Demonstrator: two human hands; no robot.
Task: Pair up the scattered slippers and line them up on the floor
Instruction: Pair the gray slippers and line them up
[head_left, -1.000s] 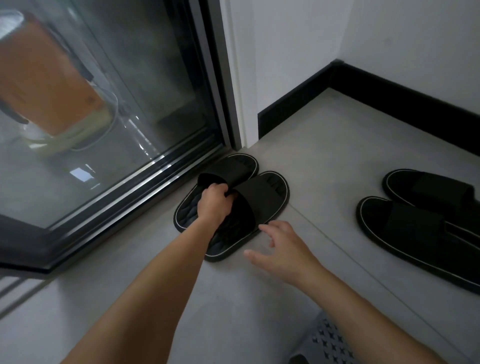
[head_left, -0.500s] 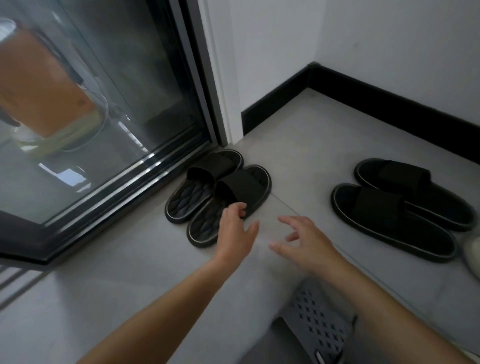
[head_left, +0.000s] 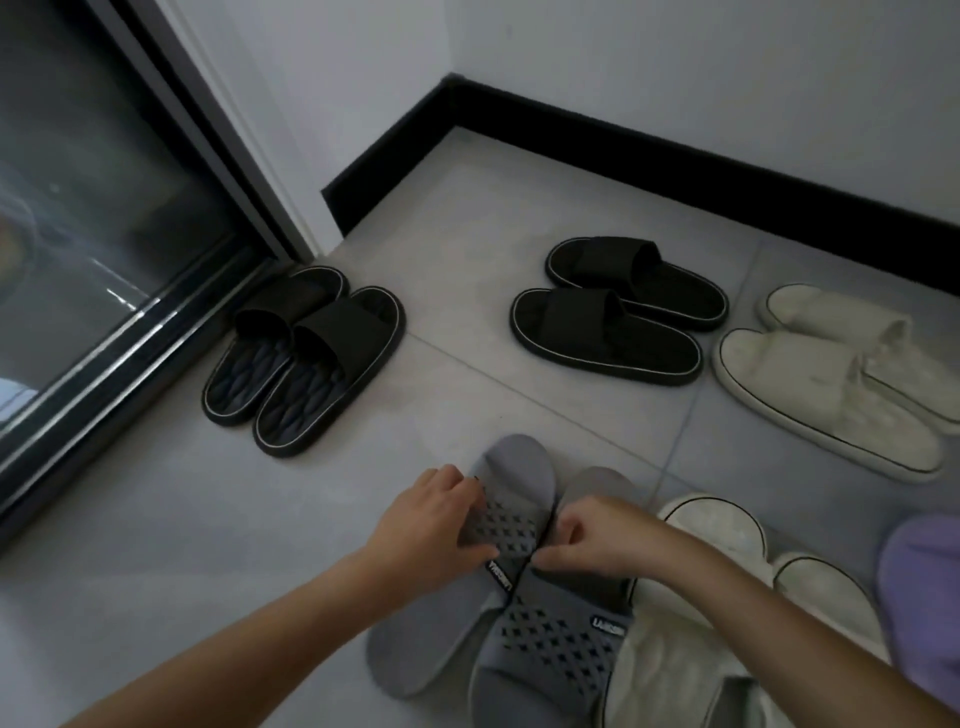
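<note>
Grey tile floor (head_left: 156, 597). L hand (head_left: 431, 525) & R hand (head_left: 597, 540) each pinch a grey slipper (head_left: 511, 525) strap; risk: crossed heels snag, pair skews.

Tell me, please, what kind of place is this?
Probably a home entryway or the corner beside a balcony door. A sliding glass door runs along one side, a black baseboard edges the white walls, and several pairs of house slippers, such as the black pair, sit on the grey tiled floor.

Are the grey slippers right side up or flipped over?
Right side up. Both grey slippers show their holey straps on top, soles on the floor.
</note>
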